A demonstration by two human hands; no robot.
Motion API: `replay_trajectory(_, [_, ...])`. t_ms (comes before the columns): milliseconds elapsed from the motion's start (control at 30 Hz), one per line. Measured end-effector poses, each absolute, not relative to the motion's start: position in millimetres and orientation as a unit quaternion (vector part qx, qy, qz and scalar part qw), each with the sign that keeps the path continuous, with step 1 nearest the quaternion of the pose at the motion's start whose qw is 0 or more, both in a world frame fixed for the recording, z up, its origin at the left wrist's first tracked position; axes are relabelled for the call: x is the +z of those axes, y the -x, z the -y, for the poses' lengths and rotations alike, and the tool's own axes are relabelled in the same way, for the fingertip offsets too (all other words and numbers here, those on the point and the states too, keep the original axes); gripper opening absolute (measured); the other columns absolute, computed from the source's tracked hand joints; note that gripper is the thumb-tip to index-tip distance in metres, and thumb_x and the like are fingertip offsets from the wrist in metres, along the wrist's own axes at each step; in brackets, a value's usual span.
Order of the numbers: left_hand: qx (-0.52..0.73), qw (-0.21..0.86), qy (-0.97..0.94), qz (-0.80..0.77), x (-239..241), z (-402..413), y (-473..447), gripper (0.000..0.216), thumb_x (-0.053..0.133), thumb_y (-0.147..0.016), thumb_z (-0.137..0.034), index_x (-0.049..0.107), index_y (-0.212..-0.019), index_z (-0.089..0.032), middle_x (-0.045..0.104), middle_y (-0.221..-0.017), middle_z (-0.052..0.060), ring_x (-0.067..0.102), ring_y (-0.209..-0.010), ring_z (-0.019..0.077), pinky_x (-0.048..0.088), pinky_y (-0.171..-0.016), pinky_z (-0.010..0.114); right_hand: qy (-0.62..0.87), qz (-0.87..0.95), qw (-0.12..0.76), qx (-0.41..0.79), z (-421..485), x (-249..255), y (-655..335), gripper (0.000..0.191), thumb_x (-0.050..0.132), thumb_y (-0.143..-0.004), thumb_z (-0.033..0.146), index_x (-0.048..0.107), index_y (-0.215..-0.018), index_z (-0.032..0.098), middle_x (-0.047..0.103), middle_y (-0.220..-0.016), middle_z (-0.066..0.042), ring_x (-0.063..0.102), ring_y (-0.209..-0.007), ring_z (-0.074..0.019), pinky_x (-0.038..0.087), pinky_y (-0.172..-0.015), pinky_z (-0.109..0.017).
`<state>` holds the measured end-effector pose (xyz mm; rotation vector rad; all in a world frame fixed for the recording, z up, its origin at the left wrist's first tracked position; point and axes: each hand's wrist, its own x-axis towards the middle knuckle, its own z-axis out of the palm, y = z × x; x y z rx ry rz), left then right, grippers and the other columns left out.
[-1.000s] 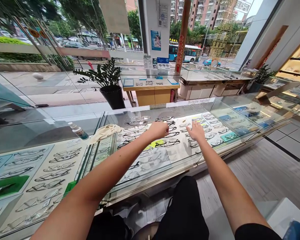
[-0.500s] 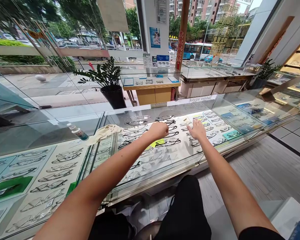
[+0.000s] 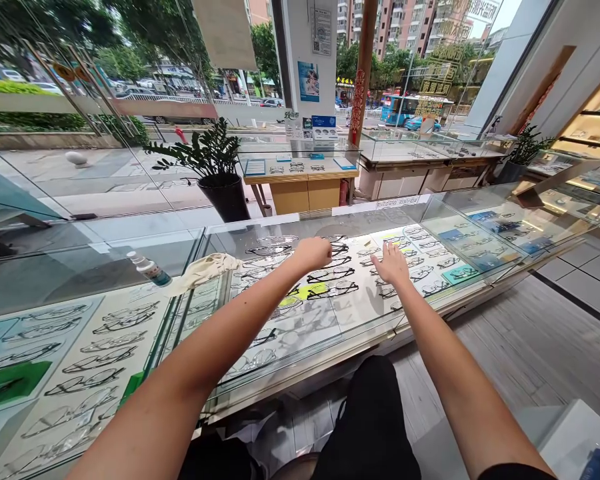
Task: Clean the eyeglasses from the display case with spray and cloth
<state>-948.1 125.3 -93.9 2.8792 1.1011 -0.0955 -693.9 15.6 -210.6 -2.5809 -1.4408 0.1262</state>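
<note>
Both my arms reach out over a glass display counter (image 3: 420,220) with rows of eyeglass frames (image 3: 330,275) under its top. My left hand (image 3: 314,253) is curled closed, knuckles up, over dark frames near the counter's middle; whatever is inside the fingers is hidden. My right hand (image 3: 391,263) lies open beside it to the right, fingers spread and pointing away, over more frames. Whether the hands rest on the glass or hover just above it is unclear.
A small spray bottle (image 3: 149,269) and a crumpled pale cloth (image 3: 205,269) lie on the glass to the left. A second case of frames (image 3: 55,347) is at near left. Beyond stand a potted plant (image 3: 220,180), a wooden-fronted counter (image 3: 305,190) and street windows.
Both hands stay in nearly the same place over the counter; my left hand edges slightly farther away. The view shifts a little.
</note>
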Motion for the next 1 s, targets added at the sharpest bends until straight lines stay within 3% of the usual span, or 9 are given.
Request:
replay_trajectory(567, [-0.049, 0.057, -0.928, -0.364, -108.3, -140.2, 941.4, 0.022, 0.070, -0.085, -0.028, 0.085, -0.100, -0.024, 0.082, -0.109, 0.012, 0.075, -0.100, 0.0294, 0.057, -0.086, 0.034, 0.870, 0.482, 0.090, 0.047, -15.0, -207.3, 696.9, 0.089, 0.021, -0.107, 0.066, 0.019, -0.174, 0.008, 0.010, -0.184, -0.013, 0.008, -0.171, -0.0298, 0.007, -0.136, -0.043])
replay_trajectory(867, [0.022, 0.099, -0.935, -0.341, -89.2, -136.0, 953.0, 0.023, 0.069, -0.089, -0.038, 0.086, -0.099, -0.027, 0.082, -0.094, 0.008, 0.074, -0.092, 0.0271, 0.052, -0.078, 0.031, 0.871, 0.480, 0.094, 0.052, -15.5, -207.8, 697.4, 0.089, 0.023, -0.107, 0.067, 0.019, -0.174, 0.008, 0.012, -0.184, -0.013, 0.009, -0.170, -0.0295, 0.008, -0.136, -0.043])
replay_trajectory(1000, [0.101, 0.130, -0.931, -0.326, -74.4, -131.5, 979.2, 0.025, 0.067, -0.090, -0.041, 0.085, -0.095, -0.025, 0.081, -0.103, 0.008, 0.073, -0.095, 0.0255, 0.051, -0.076, 0.031, 0.870, 0.480, 0.101, 0.041, -15.9, -210.4, 696.8, 0.087, 0.025, -0.107, 0.065, 0.022, -0.174, 0.009, 0.014, -0.183, -0.013, 0.011, -0.170, -0.0294, 0.009, -0.136, -0.043])
